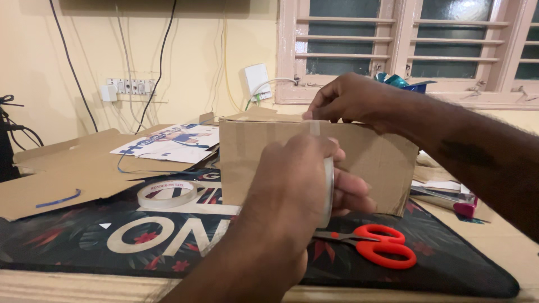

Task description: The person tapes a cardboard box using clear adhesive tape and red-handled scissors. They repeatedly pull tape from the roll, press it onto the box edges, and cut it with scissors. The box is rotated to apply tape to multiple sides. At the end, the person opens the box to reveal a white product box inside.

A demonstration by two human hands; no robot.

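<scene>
One cardboard box (370,157) at centre. Left hand (297,185) grips clear tape roll (327,193), strip running up the box face. Right hand (351,98) fingertips press the top edge, 12 o'clock. Second tape roll (167,193) at 9 o'clock; one red scissors (379,242) at 5 o'clock.

A tape roll (167,194) lies left of the box (359,160), scissors (377,243) before it.
</scene>
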